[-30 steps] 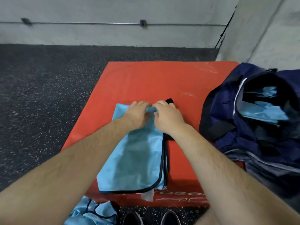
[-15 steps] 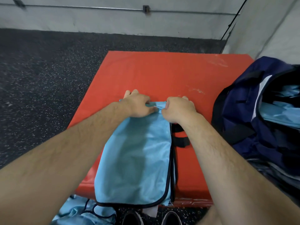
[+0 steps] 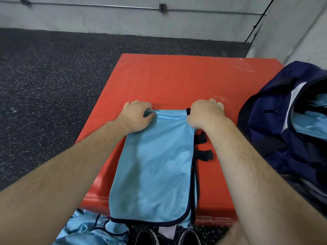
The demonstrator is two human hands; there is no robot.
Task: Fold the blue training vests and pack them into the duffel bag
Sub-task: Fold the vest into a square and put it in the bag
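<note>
A light blue training vest (image 3: pixel 154 165) with dark trim lies folded lengthwise on the red mat (image 3: pixel 177 82), its lower end hanging over the mat's near edge. My left hand (image 3: pixel 136 115) grips the vest's far left corner, and my right hand (image 3: pixel 205 115) grips its far right corner, the cloth stretched between them. Black straps (image 3: pixel 203 152) stick out from under the vest's right side. The navy duffel bag (image 3: pixel 276 124) stands open at the right, with folded blue vests (image 3: pixel 311 121) inside.
More blue vests (image 3: pixel 88 230) lie in a heap on the floor at the lower left, beside my shoes (image 3: pixel 146 236). Dark speckled rubber flooring (image 3: pixel 53 85) surrounds the mat. A grey wall (image 3: pixel 123 18) runs behind, with a corner at the right.
My hands have moved apart from the middle of the vest's far edge to its two corners, drawing the cloth taut. The view has shifted so the bag sits farther right.
</note>
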